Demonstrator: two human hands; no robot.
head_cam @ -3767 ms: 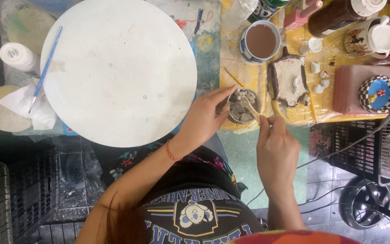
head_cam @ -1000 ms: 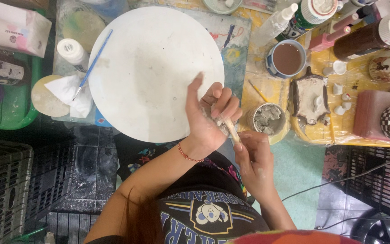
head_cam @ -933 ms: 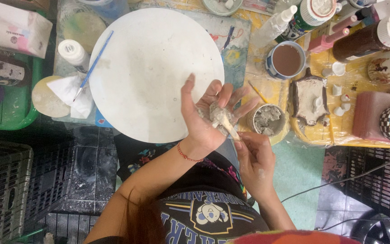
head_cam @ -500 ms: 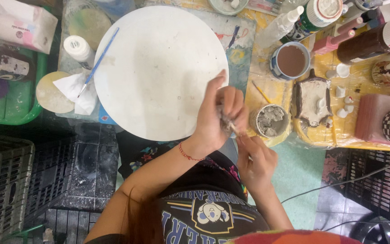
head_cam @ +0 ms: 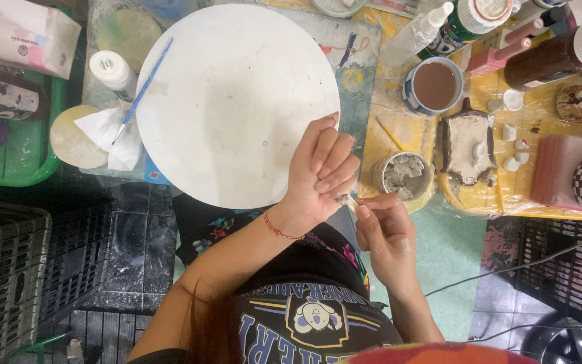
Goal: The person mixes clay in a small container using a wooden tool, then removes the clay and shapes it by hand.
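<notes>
Looking down, you see the cluttered work surface (head_cam: 372,40) filling the upper half, its right part covered in yellow sheeting (head_cam: 405,128) and its left edge meeting a green tray (head_cam: 15,168); below it lie dark floor tiles (head_cam: 129,249) with black crates (head_cam: 1,276) at the left and a teal floor patch (head_cam: 446,263) to the right. The large white round board (head_cam: 237,101) takes up the middle, a blue-handled brush (head_cam: 143,91) leaning across its left rim onto white tissue (head_cam: 106,131). Right of the board stand a cup of brown liquid (head_cam: 434,85), a small pot of grey paste (head_cam: 404,175) and a brown mould with white filling (head_cam: 467,145). Your left hand (head_cam: 318,175) is curled closed around a small pale piece (head_cam: 340,199), mostly hidden, at the board's lower right edge. Your right hand (head_cam: 385,232) pinches a thin stick (head_cam: 351,202), its tip touching that piece.
</notes>
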